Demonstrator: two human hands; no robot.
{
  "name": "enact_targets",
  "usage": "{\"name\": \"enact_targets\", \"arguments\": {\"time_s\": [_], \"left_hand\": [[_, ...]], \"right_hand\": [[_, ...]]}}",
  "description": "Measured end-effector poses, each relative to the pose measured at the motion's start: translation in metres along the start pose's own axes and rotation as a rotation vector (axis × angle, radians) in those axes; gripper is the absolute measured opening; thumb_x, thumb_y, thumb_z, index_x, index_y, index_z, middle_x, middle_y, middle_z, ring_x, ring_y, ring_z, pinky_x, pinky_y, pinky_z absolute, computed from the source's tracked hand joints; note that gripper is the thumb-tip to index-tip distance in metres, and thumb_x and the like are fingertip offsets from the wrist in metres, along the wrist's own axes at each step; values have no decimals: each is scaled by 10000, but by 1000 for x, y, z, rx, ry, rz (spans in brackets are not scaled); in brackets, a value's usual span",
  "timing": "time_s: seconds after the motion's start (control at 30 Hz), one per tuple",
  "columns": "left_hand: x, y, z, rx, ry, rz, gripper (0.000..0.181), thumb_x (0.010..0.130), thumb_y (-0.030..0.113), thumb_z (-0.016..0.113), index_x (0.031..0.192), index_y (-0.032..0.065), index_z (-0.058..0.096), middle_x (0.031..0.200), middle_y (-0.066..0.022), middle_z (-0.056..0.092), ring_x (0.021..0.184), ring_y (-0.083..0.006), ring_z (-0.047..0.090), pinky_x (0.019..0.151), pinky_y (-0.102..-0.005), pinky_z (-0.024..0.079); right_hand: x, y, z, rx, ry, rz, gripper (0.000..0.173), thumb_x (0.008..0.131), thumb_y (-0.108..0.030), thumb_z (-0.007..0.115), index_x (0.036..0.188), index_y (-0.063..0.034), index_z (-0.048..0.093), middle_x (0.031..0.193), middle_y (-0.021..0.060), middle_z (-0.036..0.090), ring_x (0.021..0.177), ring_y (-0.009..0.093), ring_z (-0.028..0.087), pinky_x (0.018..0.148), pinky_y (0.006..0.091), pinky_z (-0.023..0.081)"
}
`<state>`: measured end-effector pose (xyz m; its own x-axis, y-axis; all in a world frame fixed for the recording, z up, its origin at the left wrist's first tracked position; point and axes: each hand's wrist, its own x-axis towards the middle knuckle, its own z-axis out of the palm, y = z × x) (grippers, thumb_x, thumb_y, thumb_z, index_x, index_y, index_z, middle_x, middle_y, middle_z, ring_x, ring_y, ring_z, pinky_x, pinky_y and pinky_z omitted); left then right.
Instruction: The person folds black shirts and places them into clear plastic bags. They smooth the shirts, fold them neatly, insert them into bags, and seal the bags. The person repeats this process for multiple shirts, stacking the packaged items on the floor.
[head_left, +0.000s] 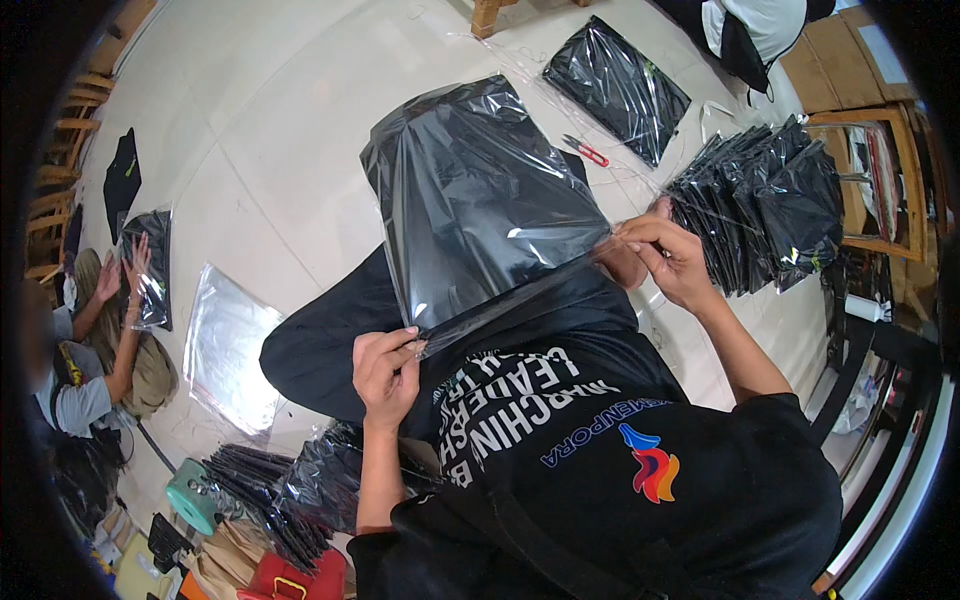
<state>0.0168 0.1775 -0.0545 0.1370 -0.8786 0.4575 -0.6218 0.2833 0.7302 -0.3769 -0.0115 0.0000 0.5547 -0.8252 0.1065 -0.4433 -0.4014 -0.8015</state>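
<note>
A folded black garment in a clear plastic bag (480, 195) lies across my lap. With finger and thumb, my left hand (388, 373) pinches the bag's near left corner. My right hand (667, 259) grips the near right corner in the same way. Between the two hands the bag's near edge is drawn out fairly straight, and its clear film reaches past the dark cloth. Beyond the bag, red-handled thread snips (586, 150) rest on the floor beside another bagged black garment (616, 90).
Bagged black garments stand in a row (757, 202) at my right, and more bagged garments (277, 495) lie at lower left. Clear plastic bags (229, 349) lie on the tiled floor. At far left a person's hands (124, 270) touch a bagged garment. A red case (296, 577) sits at the bottom.
</note>
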Motion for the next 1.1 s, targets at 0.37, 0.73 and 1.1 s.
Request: {"name": "enact_targets", "arguments": {"time_s": [0.37, 0.73, 1.1], "left_hand": [[-1, -1, -3, -128, -52, -142, 208, 803, -75, 820, 848, 38, 652, 980, -95, 777, 829, -233, 659, 755, -331, 508], [-12, -6, 4, -671, -34, -902, 137, 983, 54, 764, 952, 69, 631, 860, 39, 639, 741, -14, 492, 664, -199, 400], [-15, 3, 28, -718, 5, -1137, 140, 1001, 122, 758, 991, 94, 621, 869, 44, 651, 776, -40, 587, 700, -223, 477]], "right_hand": [[7, 1, 2, 16, -57, 116, 100, 1024, -11, 660, 1096, 23, 719, 1056, 108, 739, 982, 204, 701, 909, 324, 537], [12, 3, 5, 113, -182, 272, 134, 1074, -97, 624, 1087, 23, 681, 1006, 51, 709, 954, 122, 636, 895, 275, 501], [21, 29, 24, 289, -177, 558, 131, 1043, -96, 663, 1133, -2, 676, 974, -21, 674, 883, 55, 600, 813, 225, 474]]}}
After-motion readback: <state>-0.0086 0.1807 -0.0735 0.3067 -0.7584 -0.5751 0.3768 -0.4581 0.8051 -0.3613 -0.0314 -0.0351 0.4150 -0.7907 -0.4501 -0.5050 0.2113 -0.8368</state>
